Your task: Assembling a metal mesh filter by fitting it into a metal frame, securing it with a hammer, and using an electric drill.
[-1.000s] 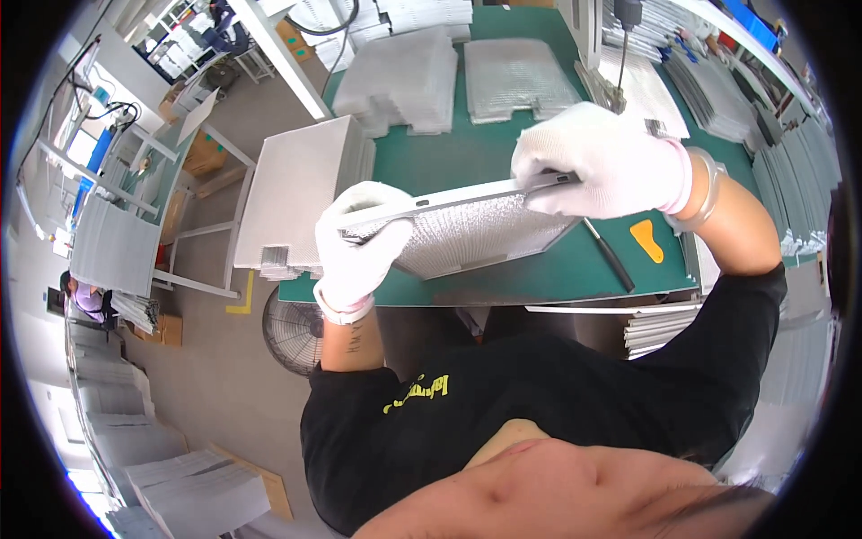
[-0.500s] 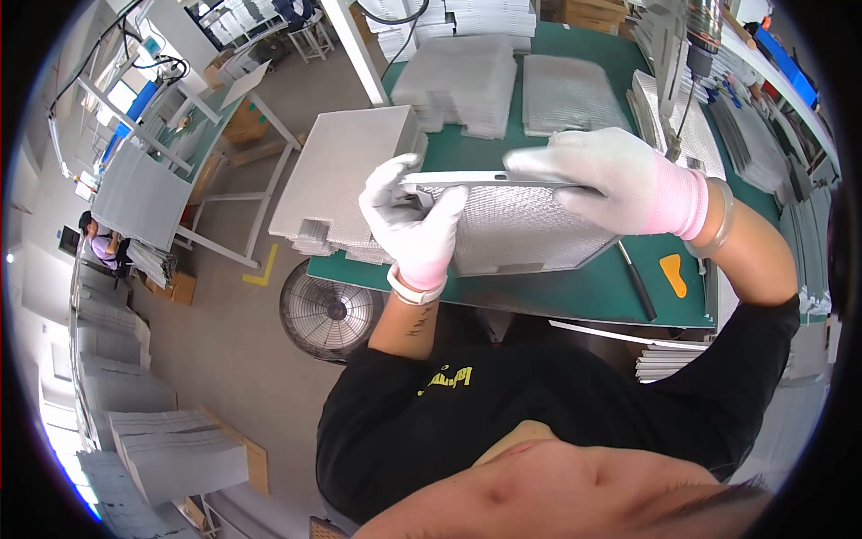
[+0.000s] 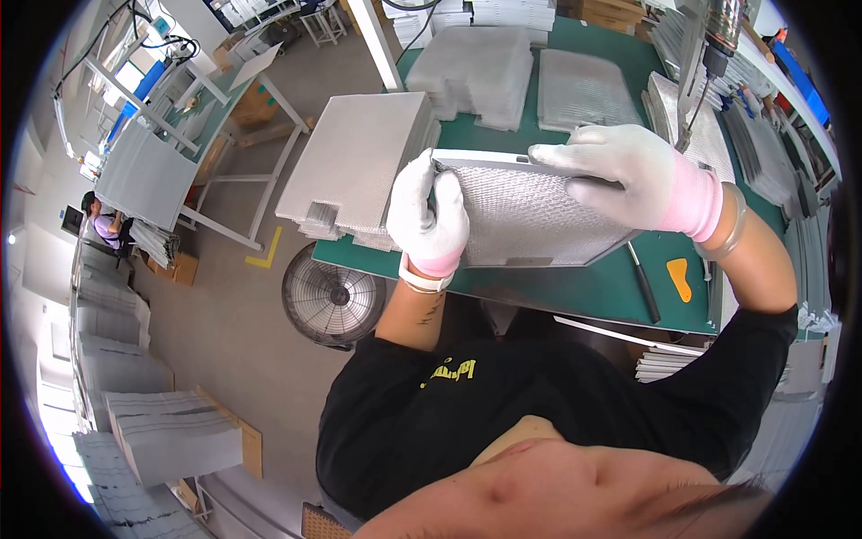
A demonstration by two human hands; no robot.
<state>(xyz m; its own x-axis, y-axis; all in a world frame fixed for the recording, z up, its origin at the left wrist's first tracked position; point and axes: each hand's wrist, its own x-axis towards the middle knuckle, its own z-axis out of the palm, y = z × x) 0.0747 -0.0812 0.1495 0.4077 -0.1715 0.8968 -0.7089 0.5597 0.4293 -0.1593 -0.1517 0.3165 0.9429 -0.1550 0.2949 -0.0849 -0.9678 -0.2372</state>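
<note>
A framed metal mesh panel (image 3: 530,225), silvery with a pale rim strip along its top edge, stands tilted above the green bench. My left hand (image 3: 428,216), in a white glove with a pink cuff, is closed on its left upper corner, thumb and fingers pointing up along the side. My right hand (image 3: 626,175), gloved the same way, grips the top edge toward the right corner, fingers reaching along the rim strip. Close to the panel's lower right lie a black-handled tool with a thin metal shaft (image 3: 644,286) and a yellow-orange scraper-like piece (image 3: 680,279).
Mesh sheets are piled at left on the green bench (image 3: 377,256), in a stack (image 3: 359,153) with a notched corner. Farther back lie two more piles (image 3: 471,72) (image 3: 585,90). A power screwdriver (image 3: 723,31) hangs at upper right. A floor fan (image 3: 337,295) stands below the bench.
My left hand has shifted its hold on the corner, its fingers now more upright along the panel's side. My right hand keeps its grip on the top edge. The whole view has shifted slightly.
</note>
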